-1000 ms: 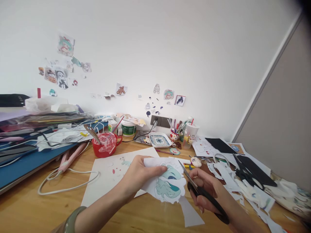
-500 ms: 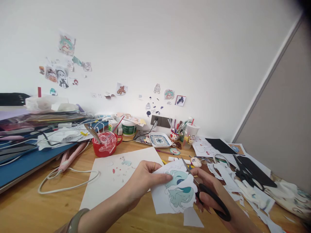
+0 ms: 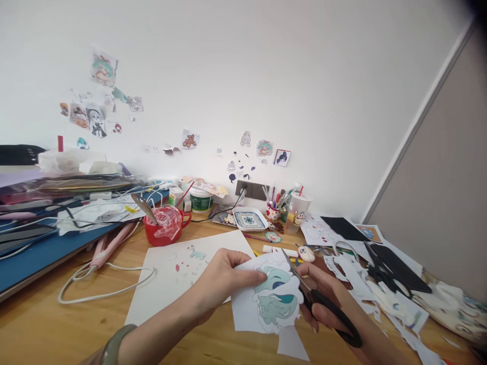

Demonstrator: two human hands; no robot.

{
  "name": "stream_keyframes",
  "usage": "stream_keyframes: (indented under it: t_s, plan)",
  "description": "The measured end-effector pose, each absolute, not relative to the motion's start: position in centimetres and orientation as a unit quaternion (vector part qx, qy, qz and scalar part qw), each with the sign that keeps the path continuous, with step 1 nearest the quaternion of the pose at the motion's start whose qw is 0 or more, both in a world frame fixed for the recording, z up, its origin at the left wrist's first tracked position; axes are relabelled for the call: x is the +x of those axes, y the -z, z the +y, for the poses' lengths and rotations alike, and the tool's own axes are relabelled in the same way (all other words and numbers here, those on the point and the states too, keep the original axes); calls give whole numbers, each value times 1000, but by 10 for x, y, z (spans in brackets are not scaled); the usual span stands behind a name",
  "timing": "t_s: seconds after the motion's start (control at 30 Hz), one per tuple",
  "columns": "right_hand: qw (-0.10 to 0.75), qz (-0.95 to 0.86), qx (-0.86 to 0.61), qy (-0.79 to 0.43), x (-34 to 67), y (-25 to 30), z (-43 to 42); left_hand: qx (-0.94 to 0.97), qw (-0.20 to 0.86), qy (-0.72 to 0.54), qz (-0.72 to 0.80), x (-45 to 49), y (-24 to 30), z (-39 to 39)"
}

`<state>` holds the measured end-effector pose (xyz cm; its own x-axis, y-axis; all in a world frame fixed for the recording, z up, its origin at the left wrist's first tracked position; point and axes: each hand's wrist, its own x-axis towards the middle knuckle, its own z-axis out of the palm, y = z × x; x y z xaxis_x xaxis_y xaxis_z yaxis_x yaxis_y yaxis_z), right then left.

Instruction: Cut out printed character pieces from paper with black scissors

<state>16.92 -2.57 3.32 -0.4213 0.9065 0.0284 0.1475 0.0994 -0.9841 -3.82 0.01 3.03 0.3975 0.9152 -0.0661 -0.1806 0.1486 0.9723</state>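
My left hand [image 3: 224, 279] pinches a white sheet of paper [image 3: 243, 309] printed with pale teal shapes, thumb on top and fingers beneath. Wavy cut edges run along the sheet's right side, and a strip of paper [image 3: 292, 343] hangs below it. Black-handled scissors [image 3: 333, 309] are in my right hand [image 3: 323, 291], fingers through the loops. Their blades lie along the upper right edge of the printed sheet, pointing up and left. Behind my left hand, a large white sheet [image 3: 163, 274] lies on the wooden table with small cut-out pieces on it.
Paper scraps [image 3: 395, 304] and a second pair of black scissors [image 3: 384, 268] lie at the right. A red mug [image 3: 163, 228], a square patterned dish [image 3: 249, 219] and a plastic cup [image 3: 299, 210] stand at the back. A white cable [image 3: 106, 299] loops at the left.
The printed sheet and my left hand have shifted slightly left. The scissors remain at the sheet's edge, their blades looking closer together.
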Motion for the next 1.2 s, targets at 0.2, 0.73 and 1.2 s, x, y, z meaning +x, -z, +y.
stream_keyframes:
  t_s: [0.2,0.73,1.2]
  plan:
    - [338,-651,-417,-536,170,-36,-27,533,648,-393,377,-44,-35,1]
    - [381,-614,-426,-544,164,-35,-28,530,658,-396,359,-37,-29,1]
    - [383,-608,-451,-529,162,-35,-30,536,662,-395,343,-37,-28,1]
